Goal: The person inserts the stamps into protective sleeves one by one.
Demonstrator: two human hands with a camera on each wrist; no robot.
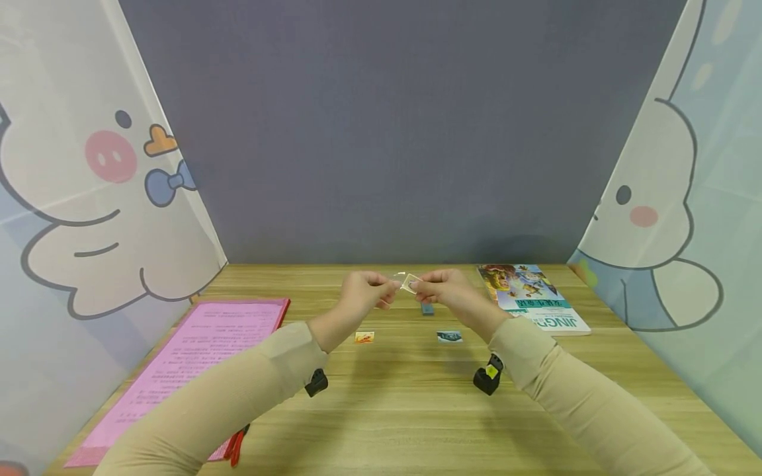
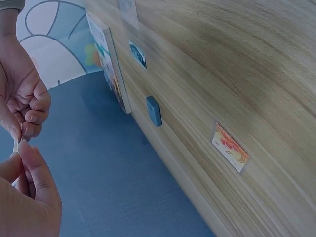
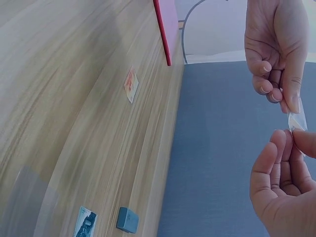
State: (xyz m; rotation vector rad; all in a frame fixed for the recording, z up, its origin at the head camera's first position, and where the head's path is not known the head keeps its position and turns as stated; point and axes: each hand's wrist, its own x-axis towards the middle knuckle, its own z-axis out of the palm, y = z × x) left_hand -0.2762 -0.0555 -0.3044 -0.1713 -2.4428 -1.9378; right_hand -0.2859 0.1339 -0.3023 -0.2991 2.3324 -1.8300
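Above the far part of the table, both hands meet at a small clear sleeve with a pale-edged piece [image 1: 409, 283], stamp-like in size. My left hand [image 1: 366, 291] pinches one end between thumb and fingertips. The other end is pinched by my right hand [image 1: 449, 289]; the right wrist view shows the see-through film [image 3: 297, 121] spanning the two sets of fingertips. What is printed on the held piece is mostly hidden by the fingers. Below lie an orange-red stamp [image 2: 230, 148] and a teal stamp [image 1: 449, 336], apart from each other on the wood.
A small blue block [image 2: 154, 111], like an eraser, sits behind the stamps. At right lies a colourful book [image 1: 530, 297]; at left, a pink printed sheet [image 1: 196, 357] with a red edge. Red handles [image 1: 238, 446] show beside it. Transparent film [image 3: 32, 202] lies on the table.
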